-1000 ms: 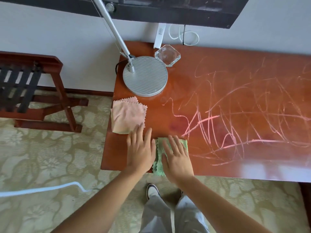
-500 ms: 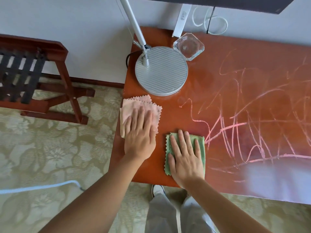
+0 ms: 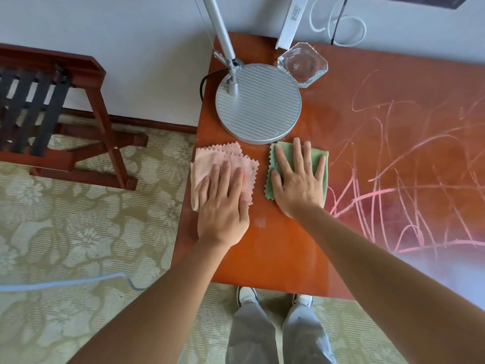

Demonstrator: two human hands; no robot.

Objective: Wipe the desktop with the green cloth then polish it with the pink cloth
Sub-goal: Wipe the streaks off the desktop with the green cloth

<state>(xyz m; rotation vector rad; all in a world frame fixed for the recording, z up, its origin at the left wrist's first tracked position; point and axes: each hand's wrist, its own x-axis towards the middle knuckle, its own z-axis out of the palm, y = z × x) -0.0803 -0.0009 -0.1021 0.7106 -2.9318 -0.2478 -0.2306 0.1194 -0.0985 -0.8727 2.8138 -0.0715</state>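
Left hand (image 3: 223, 206): lay flat on the pink cloth (image 3: 225, 164), palm down, fingers straight and close together, gripping nothing; the heel of the hand sat on bare wood.
Right hand (image 3: 299, 182): pressed flat on the green cloth (image 3: 275, 164), fingers straight and spread, curled round nothing.
Pink cloth: folded, with zigzag edges, at the left edge of the desk (image 3: 275, 253), slightly overhanging it, just in front of the lamp base (image 3: 258, 103).
Green cloth: just right of the pink cloth, apart from it by a narrow strip of wood; its far edge touched or nearly touched the lamp base, which of the two could not be told.
Desk: glossy reddish-brown top, covered on its right part with pink and pale scribbles (image 3: 393, 179); the near right corner was washed out by glare.
Lamp base: round, ribbed, silver, at the far left corner, with a metal arm (image 3: 219, 24) rising from it.
Glass dish (image 3: 303, 64): clear, angular, touching or just beside the lamp base on the right, near the wall.
Floor: patterned carpet (image 3: 78, 232), a wooden rack (image 3: 52, 114) to the left, the person's shoes (image 3: 246, 296) and grey trousers below the desk edge.
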